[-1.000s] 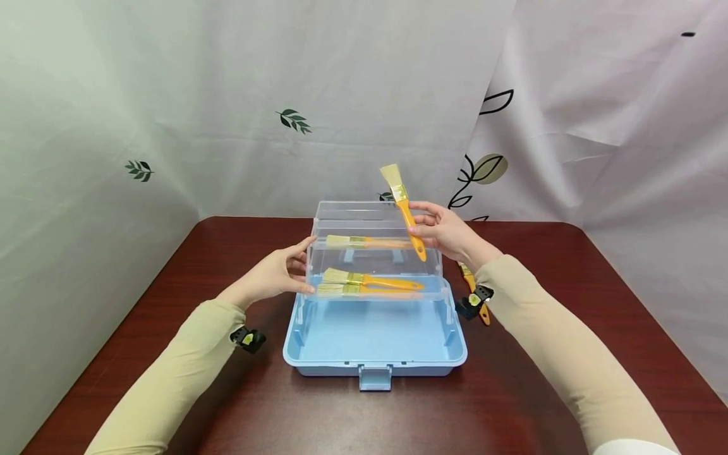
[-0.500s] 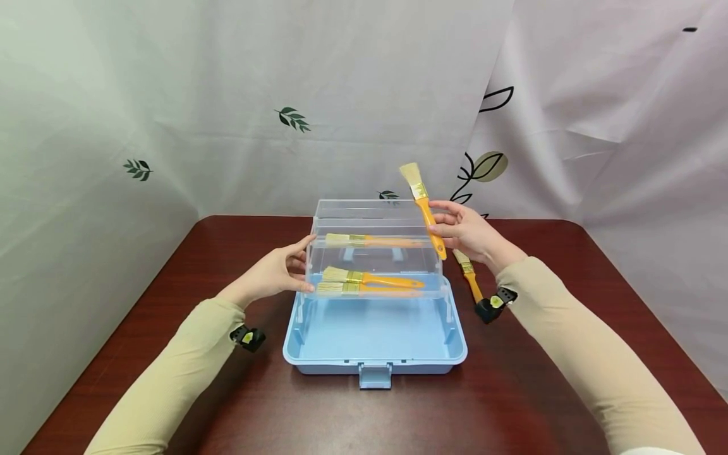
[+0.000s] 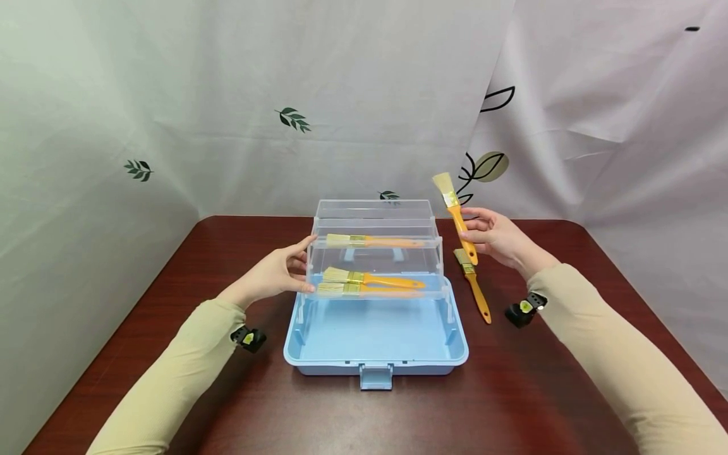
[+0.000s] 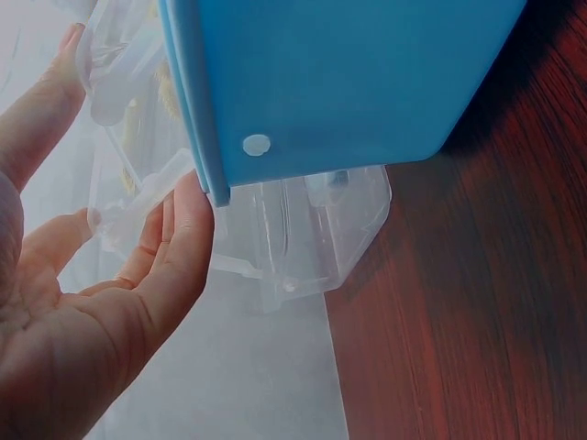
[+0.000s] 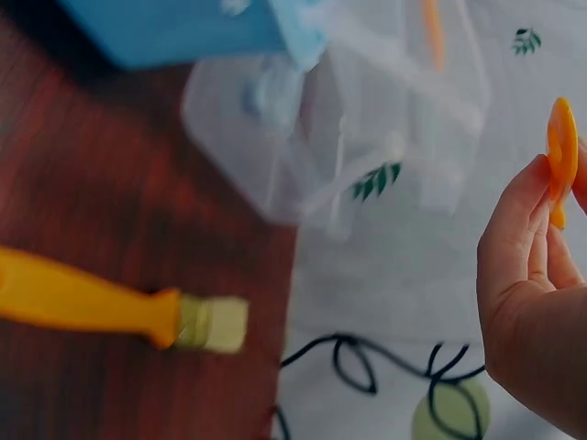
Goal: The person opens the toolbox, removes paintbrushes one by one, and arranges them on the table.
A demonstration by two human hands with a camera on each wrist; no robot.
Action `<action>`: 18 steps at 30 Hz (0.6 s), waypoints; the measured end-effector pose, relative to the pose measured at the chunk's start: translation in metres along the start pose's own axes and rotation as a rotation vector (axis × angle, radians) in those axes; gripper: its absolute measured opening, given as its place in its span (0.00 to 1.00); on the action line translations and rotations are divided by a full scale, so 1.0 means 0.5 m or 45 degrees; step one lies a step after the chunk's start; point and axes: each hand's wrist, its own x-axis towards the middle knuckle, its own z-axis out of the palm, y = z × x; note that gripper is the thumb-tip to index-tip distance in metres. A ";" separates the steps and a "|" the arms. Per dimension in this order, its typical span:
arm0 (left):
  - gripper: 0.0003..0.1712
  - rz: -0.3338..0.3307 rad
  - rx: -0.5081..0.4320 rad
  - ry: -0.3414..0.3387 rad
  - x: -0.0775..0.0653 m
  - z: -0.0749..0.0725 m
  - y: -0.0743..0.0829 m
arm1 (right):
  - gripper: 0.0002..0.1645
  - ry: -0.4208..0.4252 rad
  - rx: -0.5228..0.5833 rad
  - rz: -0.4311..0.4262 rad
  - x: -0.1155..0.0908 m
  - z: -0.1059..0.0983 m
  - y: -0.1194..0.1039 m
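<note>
My right hand (image 3: 500, 239) pinches a paintbrush (image 3: 457, 218) by its yellow handle, bristles up, beside the toolbox's right end. In the right wrist view only the handle (image 5: 562, 160) of that brush shows. My left hand (image 3: 279, 272) grips the left ends of the clear trays (image 3: 372, 259), thumb at the lower one and index finger at the upper one. Two paintbrushes (image 3: 392, 282) lie in the lower tray, and one paintbrush (image 3: 375, 241) is in the upper tray. The light-blue toolbox (image 3: 375, 332) stands with its trays raised over the back.
Another yellow-handled paintbrush (image 3: 478, 294) lies on the dark red table (image 3: 540, 379), right of the toolbox. The latch (image 3: 376, 377) hangs down at the toolbox's front. Behind the table hangs a pale curtain (image 3: 227, 95) with leaf prints.
My right hand has moved right with its paintbrush, from over the trays to past the toolbox's right end. The brush on the table is more fully seen. My left hand stays put.
</note>
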 end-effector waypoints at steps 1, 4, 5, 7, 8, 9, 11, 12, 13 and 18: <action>0.62 0.000 0.000 0.001 0.000 0.000 0.000 | 0.37 0.008 0.012 0.008 -0.002 -0.007 0.006; 0.62 -0.001 0.000 0.001 -0.001 0.000 0.001 | 0.34 0.024 0.030 0.024 -0.005 -0.028 0.025; 0.62 0.001 0.002 0.001 -0.001 0.000 0.001 | 0.34 0.028 0.037 0.029 -0.007 -0.034 0.031; 0.62 0.003 0.002 0.001 -0.001 0.000 0.001 | 0.33 0.035 0.054 0.042 -0.009 -0.047 0.042; 0.62 0.004 0.001 0.000 -0.001 0.000 0.001 | 0.33 0.038 0.050 0.049 -0.011 -0.052 0.048; 0.62 0.009 0.000 -0.002 -0.001 0.000 0.000 | 0.33 0.043 0.047 0.058 -0.012 -0.057 0.053; 0.62 0.010 -0.004 -0.004 -0.001 0.000 0.000 | 0.34 0.053 0.034 0.084 -0.017 -0.067 0.064; 0.62 0.006 -0.009 -0.003 0.000 0.001 -0.001 | 0.35 0.057 0.020 0.094 -0.019 -0.071 0.069; 0.62 0.005 -0.013 -0.003 0.000 0.001 -0.001 | 0.36 0.061 0.000 0.104 -0.022 -0.075 0.075; 0.62 0.005 -0.020 -0.002 0.001 0.002 -0.001 | 0.43 0.073 -0.107 0.139 -0.033 -0.094 0.103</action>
